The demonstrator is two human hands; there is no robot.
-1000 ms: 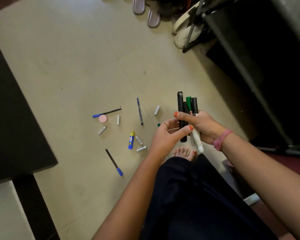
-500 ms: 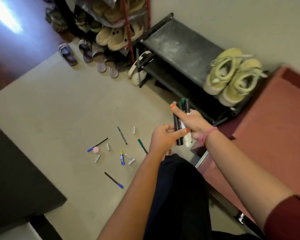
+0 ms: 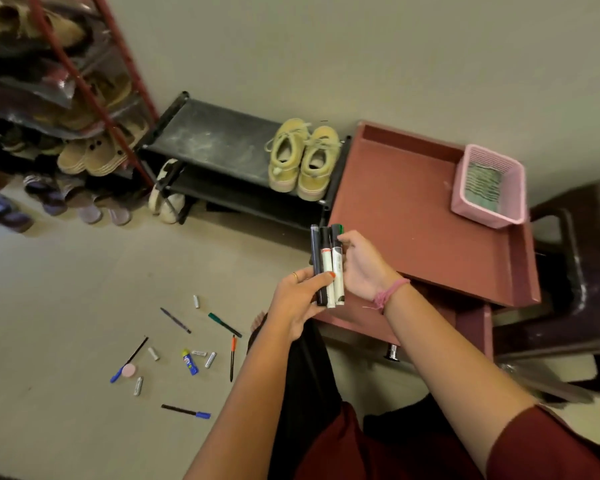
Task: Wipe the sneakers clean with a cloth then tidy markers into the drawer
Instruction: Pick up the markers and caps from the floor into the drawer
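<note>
Dim, even indoor light, soft shadows, slight motion blur, wide-angle bending at edges.

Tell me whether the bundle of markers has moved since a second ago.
Yes. The bundle of markers, held in both hands, has gone from above the scattered pens on the floor over to the edge of the red table.

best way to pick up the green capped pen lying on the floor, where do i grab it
Pinch the green-capped pen across its thin black barrel near the middle, coming straight down from above. It lies flat on the floor, clear of the other pens, so fingers fit on both long sides.
</note>
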